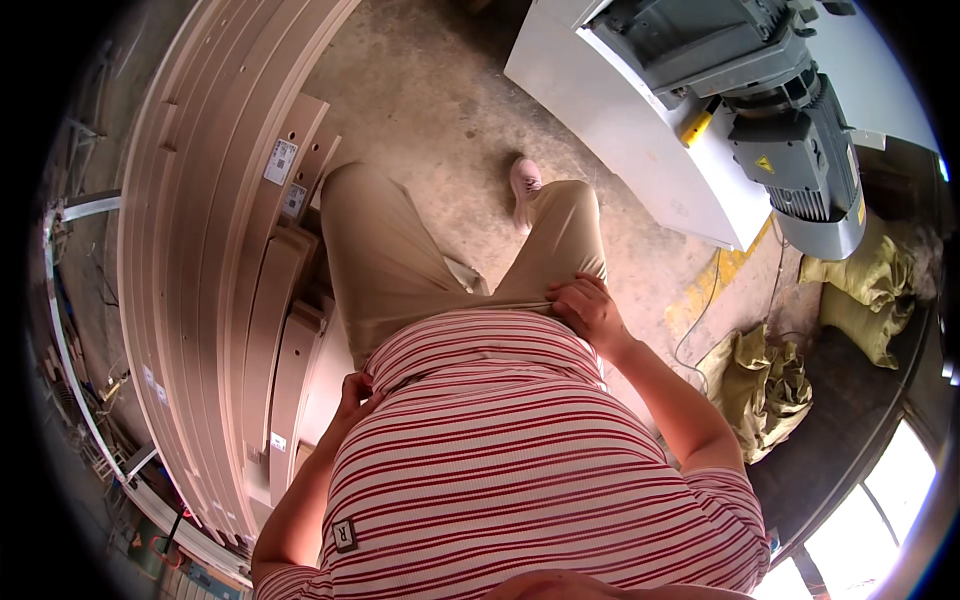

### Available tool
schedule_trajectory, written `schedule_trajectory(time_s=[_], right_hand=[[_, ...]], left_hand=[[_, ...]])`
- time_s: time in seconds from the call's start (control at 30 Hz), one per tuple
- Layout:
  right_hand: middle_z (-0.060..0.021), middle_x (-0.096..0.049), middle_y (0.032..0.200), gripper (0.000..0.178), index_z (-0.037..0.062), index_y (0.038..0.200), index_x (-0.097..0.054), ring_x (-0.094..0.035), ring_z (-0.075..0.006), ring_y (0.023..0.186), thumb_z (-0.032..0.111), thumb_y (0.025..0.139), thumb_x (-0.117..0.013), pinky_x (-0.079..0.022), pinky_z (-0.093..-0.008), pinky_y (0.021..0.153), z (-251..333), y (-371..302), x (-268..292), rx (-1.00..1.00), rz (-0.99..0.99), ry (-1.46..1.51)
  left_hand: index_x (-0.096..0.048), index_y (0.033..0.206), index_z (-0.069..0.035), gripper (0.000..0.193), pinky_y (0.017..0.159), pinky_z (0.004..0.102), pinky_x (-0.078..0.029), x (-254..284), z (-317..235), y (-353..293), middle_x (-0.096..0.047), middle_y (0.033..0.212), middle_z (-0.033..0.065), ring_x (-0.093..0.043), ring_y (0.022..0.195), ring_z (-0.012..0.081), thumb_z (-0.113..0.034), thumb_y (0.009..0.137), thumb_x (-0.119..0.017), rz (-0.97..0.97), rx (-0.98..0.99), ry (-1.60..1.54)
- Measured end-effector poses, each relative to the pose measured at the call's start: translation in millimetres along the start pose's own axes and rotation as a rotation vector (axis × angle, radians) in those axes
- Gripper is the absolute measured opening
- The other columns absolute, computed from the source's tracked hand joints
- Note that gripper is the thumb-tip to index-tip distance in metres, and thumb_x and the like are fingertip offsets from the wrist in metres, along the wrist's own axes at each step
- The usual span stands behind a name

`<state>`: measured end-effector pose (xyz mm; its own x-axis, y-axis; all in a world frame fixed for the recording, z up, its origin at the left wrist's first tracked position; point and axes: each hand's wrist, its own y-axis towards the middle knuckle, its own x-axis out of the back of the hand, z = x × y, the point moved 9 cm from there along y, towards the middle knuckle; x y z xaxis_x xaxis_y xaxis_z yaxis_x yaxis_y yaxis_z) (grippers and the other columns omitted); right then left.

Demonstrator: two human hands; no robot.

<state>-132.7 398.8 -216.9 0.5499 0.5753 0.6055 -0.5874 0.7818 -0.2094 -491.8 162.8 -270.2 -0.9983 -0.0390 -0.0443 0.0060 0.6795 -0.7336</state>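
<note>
Pressed to the left side of my waist, my left hand has its fingers curled in at the edge of a red-and-white striped shirt. Creases in the cloth run out from those fingers. My right hand lies at the top of my right thigh, its fingers bent and closed on the tan trousers, which are drawn taut beside it. Neither hand touches any of the stock or machinery around me. One pink shoe shows on the concrete floor.
Long brown panels, some with white labels, stand stacked close on my left. At the far right a grey motor sits on a white machine housing. Yellow-green sacks and a thin black cable lie at right.
</note>
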Motion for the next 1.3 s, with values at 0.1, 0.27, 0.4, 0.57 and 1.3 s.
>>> schedule_trajectory(time_s=[0.1,0.27,0.4,0.57,1.3], right_hand=[[-0.0081,-0.067,0.105,0.010,0.0048,0.096,-0.060,-0.058,-0.0248,0.113,0.013,0.090,-0.061,-0.038,-0.0431,0.106,2.2,-1.9,-2.7,0.050,-0.008,0.041],[-0.0117,-0.056,0.129,0.035,0.0065,0.121,-0.054,-0.047,-0.0279,0.127,0.022,0.091,-0.060,-0.030,-0.0453,0.111,-3.4,-4.5,-7.2,0.033,-0.026,-0.050],[-0.0060,-0.052,0.137,0.042,0.0095,0.127,-0.056,-0.041,-0.0255,0.133,0.027,0.090,-0.060,-0.025,-0.0444,0.113,-16.7,16.2,-20.7,0.140,-0.061,-0.155],[-0.0012,-0.057,0.133,0.035,0.0153,0.124,-0.061,-0.041,-0.0208,0.133,0.032,0.094,-0.054,-0.024,-0.0467,0.112,-18.3,36.5,-30.0,0.185,-0.021,-0.209],[-0.0054,-0.070,0.091,0.023,0.0154,0.094,-0.070,-0.066,-0.0220,0.084,0.030,0.088,-0.053,-0.050,-0.0366,0.075,-121.6,173.0,-88.7,-0.114,0.190,-0.141]], left_hand=[[-0.039,0.118,-0.007,0.048,0.083,0.0355,-0.046,18.6,16.6,4.6,-0.051,0.108,0.0095,-0.054,0.090,0.0197,-0.024,0.086,-0.071,-0.081,-0.225,0.356],[-0.038,0.138,-0.003,0.068,0.101,0.0401,-0.039,2.0,-49.0,0.1,-0.048,0.133,0.0159,-0.046,0.123,0.0295,-0.049,0.092,-0.057,-0.333,0.046,0.234],[-0.042,0.140,-0.005,0.068,0.105,0.0365,-0.038,-42.2,-58.9,26.6,-0.049,0.137,0.0143,-0.043,0.129,0.0262,-0.057,0.097,-0.040,-0.015,0.455,-0.234],[-0.053,0.135,-0.012,0.064,0.101,0.0312,-0.043,-99.8,-117.3,34.4,-0.058,0.127,0.0052,-0.055,0.111,0.0160,-0.061,0.097,-0.036,0.271,0.662,-0.323],[-0.055,0.133,-0.011,0.050,0.098,0.0289,-0.043,-66.5,-63.9,76.3,-0.061,0.126,0.0062,-0.053,0.116,0.0161,-0.047,0.100,-0.044,0.327,0.339,-0.505]])
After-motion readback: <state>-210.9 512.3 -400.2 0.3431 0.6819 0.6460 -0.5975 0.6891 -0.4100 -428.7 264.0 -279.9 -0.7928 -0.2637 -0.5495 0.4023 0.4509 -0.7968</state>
